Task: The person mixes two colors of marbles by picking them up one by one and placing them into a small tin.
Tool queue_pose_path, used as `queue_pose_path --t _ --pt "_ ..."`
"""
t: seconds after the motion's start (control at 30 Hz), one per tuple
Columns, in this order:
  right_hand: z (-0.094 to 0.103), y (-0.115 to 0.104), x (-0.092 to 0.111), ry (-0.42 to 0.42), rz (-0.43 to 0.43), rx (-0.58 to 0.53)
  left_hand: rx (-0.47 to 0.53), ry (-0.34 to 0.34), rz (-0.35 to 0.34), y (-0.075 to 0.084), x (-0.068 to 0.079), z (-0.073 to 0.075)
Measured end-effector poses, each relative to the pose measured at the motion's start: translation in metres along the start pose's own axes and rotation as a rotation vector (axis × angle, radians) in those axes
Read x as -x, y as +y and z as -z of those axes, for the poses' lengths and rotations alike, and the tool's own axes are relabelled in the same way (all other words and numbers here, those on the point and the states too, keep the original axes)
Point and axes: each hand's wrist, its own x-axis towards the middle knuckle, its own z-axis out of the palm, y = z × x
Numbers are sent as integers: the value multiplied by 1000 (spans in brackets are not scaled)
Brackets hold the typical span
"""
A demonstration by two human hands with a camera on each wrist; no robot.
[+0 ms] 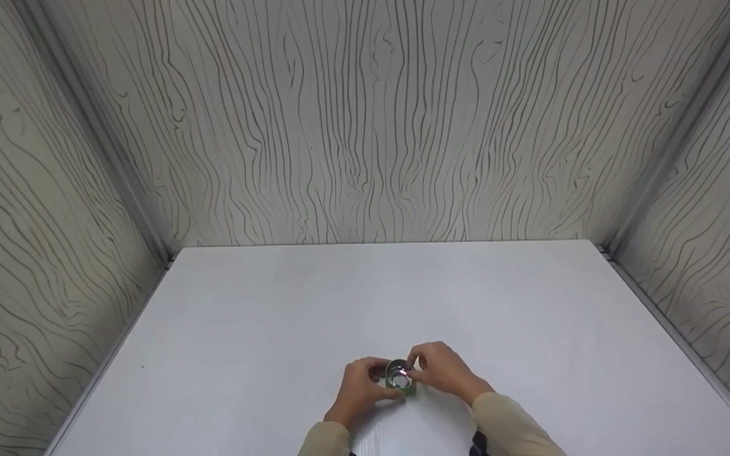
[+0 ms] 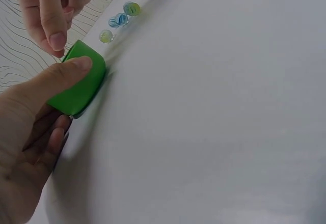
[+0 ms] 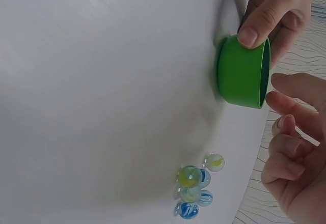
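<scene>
Hands meet low on the white tabletop [image 1: 365, 297] in the head view, close to its near edge and about the middle of it. Between them stands a small round green plastic cup [image 1: 401, 377] with something shiny inside. The left hand [image 1: 360, 389] has its fingers curled around the cup's left side. The right hand [image 1: 444, 369] is just beside the cup's right side, with its fingertips bent over the rim. Both arms have light tan sleeves [image 1: 511, 427]. Pale walls with wavy dark lines [image 1: 365, 126] stand at the back and at both sides of the tabletop.

In the left wrist view, the left hand [image 2: 35, 132] holds the green cup [image 2: 79, 79] with the thumb pressed on its side wall. The cup sits on the white tabletop [image 2: 214, 112]. The right hand [image 2: 51, 10] hangs just above the cup with its fingers loosely bent, and it grips nothing. Three small glass marbles [image 2: 120, 20] with blue, yellow and green swirls lie on the tabletop near the cup.

In the right wrist view, the left hand [image 3: 275, 12] grips the green cup [image 3: 243, 71], one fingertip on its rim. The right hand [image 3: 293, 147] is near the cup's open mouth with loose, bent fingers, not touching it. A little bunch of glass marbles [image 3: 195, 186] lies on the tabletop [image 3: 102, 91] near the cup, close to the tabletop's edge.
</scene>
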Motion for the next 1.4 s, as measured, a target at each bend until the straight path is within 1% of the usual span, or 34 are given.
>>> queue_pose_path --t 0.3,0.53,0.63,0.93,1.13,1.4 --pt "6 2 1 15 8 -2 -3 1 -16 -1 0 1" --pt "7 10 3 22 -7 1 8 1 2 1 2 1" --pt "8 13 4 21 -7 1 3 5 3 0 2 0" --pt "11 21 8 12 -79 -15 -5 13 -10 -4 2 -2" --pt "13 26 9 29 -98 -1 -3 15 24 -4 1 -3" --pt "16 36 10 38 -135 -8 7 15 18 -2 1 -3"
